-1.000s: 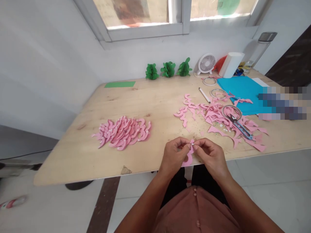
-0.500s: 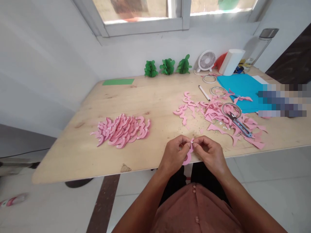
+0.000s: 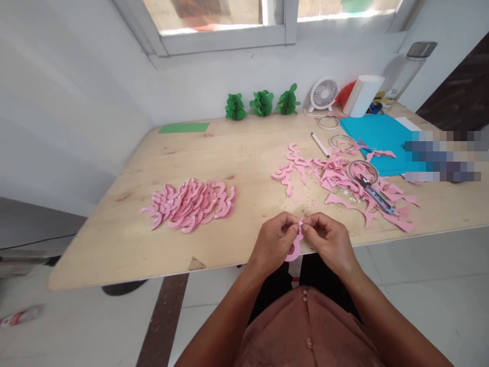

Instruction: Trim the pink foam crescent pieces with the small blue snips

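Note:
At the front edge of the table, a curvy pink paper cutout point(image 3: 294, 252) hangs from the fingertips of both hands. My left hand point(image 3: 275, 239) pinches it near its upper end. My right hand point(image 3: 329, 238) also pinches that end, its fingertips almost touching the left ones. A small white bit shows between the fingers; I cannot make out what it is. To the left lies a heap of similar wavy pink paper cutouts point(image 3: 194, 206), some with white spots. Pink paper scraps point(image 3: 336, 176) are strewn beyond my right hand.
Snips point(image 3: 376, 194) and a tape roll point(image 3: 362, 173) lie on the scraps, with a marker point(image 3: 320, 145) behind. Blue sheets point(image 3: 376, 137) are at the right. Green paper trees point(image 3: 262, 103), a small fan point(image 3: 323, 95) and a tall bottle point(image 3: 410, 74) line the back.
Both hands keep their pinch on the pink paper cutout, which hangs slightly lower and further left. The whole view has shifted a little.

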### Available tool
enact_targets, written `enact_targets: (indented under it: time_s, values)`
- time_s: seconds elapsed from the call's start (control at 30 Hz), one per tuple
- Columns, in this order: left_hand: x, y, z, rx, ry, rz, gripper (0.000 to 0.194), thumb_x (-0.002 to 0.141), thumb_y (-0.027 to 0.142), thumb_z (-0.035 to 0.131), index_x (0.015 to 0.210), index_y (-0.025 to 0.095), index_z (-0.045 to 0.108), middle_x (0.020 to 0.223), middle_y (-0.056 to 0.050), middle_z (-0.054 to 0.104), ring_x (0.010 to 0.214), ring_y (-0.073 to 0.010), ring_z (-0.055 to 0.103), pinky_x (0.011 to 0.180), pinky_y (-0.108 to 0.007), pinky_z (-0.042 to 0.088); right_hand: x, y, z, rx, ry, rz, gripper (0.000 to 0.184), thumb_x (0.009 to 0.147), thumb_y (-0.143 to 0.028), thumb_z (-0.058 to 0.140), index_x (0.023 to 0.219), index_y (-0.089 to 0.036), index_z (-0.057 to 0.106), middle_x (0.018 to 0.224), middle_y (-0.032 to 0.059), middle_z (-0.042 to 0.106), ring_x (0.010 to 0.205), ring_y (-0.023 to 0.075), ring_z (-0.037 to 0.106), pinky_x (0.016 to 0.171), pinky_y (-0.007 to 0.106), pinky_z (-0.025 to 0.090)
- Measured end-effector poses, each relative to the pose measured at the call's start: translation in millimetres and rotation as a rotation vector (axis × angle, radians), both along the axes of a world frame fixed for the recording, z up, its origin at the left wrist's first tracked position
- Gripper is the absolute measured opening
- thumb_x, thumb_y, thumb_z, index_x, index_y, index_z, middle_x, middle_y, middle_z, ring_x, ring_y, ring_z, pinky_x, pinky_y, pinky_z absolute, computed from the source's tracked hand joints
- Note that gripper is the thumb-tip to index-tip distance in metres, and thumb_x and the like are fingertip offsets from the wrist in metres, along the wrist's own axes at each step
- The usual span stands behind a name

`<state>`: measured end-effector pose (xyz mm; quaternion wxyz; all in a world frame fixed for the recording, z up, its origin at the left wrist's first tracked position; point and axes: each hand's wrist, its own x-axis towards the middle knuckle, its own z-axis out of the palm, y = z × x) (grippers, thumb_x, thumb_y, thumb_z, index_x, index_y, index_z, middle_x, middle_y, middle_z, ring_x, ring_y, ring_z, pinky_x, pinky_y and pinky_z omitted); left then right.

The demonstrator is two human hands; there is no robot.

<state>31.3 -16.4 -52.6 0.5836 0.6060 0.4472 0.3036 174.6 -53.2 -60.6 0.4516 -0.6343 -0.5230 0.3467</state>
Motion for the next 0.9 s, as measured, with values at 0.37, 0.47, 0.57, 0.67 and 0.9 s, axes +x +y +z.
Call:
enact_targets:
  time_s: [0.37, 0.47, 0.57, 0.67, 0.9]
  values:
    - [1.0, -0.8, -1.3, -0.025, -0.013, 0.017, 0.011, 0.079, 0.025, 0.054, 0.077, 0.016, 0.06, 0.067, 0.003, 0.056, 0.046, -0.0063, 0.047, 0.044, -0.018, 0.037, -0.6, -0.1, 2.2, 0.0, -0.024, 0.003, 0.011, 0.078, -0.027, 0.058, 0.076, -0.018, 0.063, 0.068, 0.0018, 0.066, 0.063, 0.0155, 0.06, 0.061, 0.027, 0.048]
    - [1.2, -0.3, 0.0, 0.015, 0.007, 0.028, 0.011, 0.078, 0.024, 0.054, 0.076, 0.016, 0.061, 0.067, 0.002, 0.058, 0.048, -0.0065, 0.047, 0.046, -0.018, 0.038, -0.6, -0.6, 2.6, 0.005, -0.029, 0.003, 0.011, 0.078, -0.027, 0.058, 0.076, -0.018, 0.063, 0.068, 0.0018, 0.066, 0.063, 0.0155, 0.06, 0.061, 0.027, 0.048]
    - [1.0, -0.3, 1.2, 0.018, 0.016, 0.021, 0.011, 0.079, 0.024, 0.054, 0.076, 0.016, 0.06, 0.067, 0.003, 0.057, 0.046, -0.0058, 0.046, 0.045, -0.018, 0.038, -0.9, -1.1, 3.9, 0.0, -0.032, 0.009, 0.011, 0.078, -0.027, 0.057, 0.075, -0.018, 0.062, 0.068, 0.0016, 0.065, 0.063, 0.015, 0.059, 0.06, 0.026, 0.047]
    - [1.2, -0.7, 2.0, 0.01, 0.03, 0.021, 0.011, 0.079, 0.024, 0.054, 0.077, 0.015, 0.06, 0.066, 0.003, 0.056, 0.043, -0.0047, 0.044, 0.043, -0.018, 0.035, -1.3, -1.2, 5.1, 0.008, -0.04, 0.009, 0.011, 0.079, -0.027, 0.058, 0.075, -0.018, 0.062, 0.067, 0.0012, 0.064, 0.062, 0.0148, 0.059, 0.058, 0.025, 0.046]
    - [1.9, -0.5, 0.4, 0.012, 0.018, 0.042, 0.01, 0.078, 0.024, 0.055, 0.074, 0.016, 0.06, 0.064, 0.004, 0.056, 0.043, -0.0049, 0.044, 0.044, -0.018, 0.037, -2.0, -1.5, 5.4, 0.006, -0.051, 0.001, 0.011, 0.078, -0.028, 0.058, 0.074, -0.018, 0.062, 0.067, 0.0013, 0.064, 0.062, 0.0149, 0.059, 0.058, 0.025, 0.046]
